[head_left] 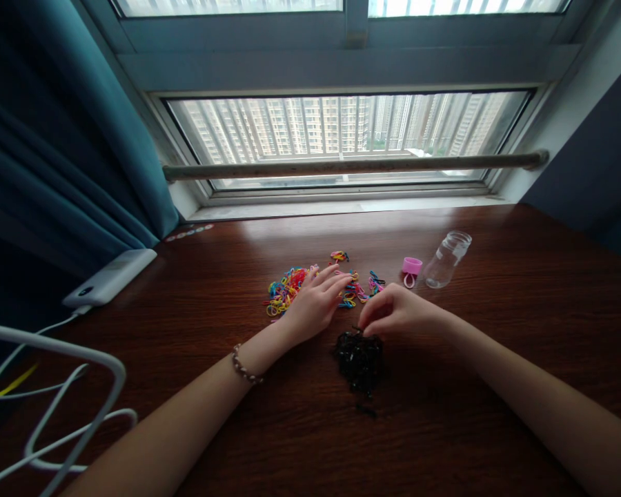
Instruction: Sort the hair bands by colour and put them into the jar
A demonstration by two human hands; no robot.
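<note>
My left hand [315, 300] lies flat on the wooden desk [310, 428], fingers stretched out over a scatter of small colourful rubber bands [286, 288]. My right hand [393, 312] is curled in a pinch just above a pile of small black rubber bands [359, 360], fingertips touching the pile's top edge. What it pinches is too small to name. More colourful bands [375, 281] lie between the two hands, further back.
A small clear glass jar [448, 259] lies tilted at the back right with its pink lid [411, 268] beside it. A white power bank [111, 276] with cables sits at the left. Teal curtain hangs left; a window runs along the desk's back.
</note>
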